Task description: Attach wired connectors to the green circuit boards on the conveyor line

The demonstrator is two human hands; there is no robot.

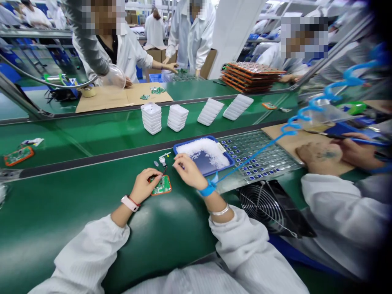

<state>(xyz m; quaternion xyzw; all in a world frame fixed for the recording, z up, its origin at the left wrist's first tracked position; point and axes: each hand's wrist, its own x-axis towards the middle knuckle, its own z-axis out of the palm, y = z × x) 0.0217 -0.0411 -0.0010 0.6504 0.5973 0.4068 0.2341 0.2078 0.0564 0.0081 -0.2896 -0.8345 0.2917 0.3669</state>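
My left hand (145,184) is closed at the left edge of a green circuit board in an orange frame (162,187), its thumb and fingertips gripping there. Dark wires run up from the board to a white connector piece (163,161), and a small grey part (156,163) lies beside it. To the right, my right hand (189,170) is raised off the bench in a pinch; whatever its fingertips hold is too small to make out. Right behind that hand sits a blue tray (203,166) with small white pieces (211,149) heaped in it.
A clear tray of small blue-black parts (251,157) and a black fan (266,204) lie to my right. A coiled blue cord (309,116) leads to my right wrist strap. White tray stacks (151,118) stand on the belt (107,136). A co-worker's hands (321,155) work at far right.
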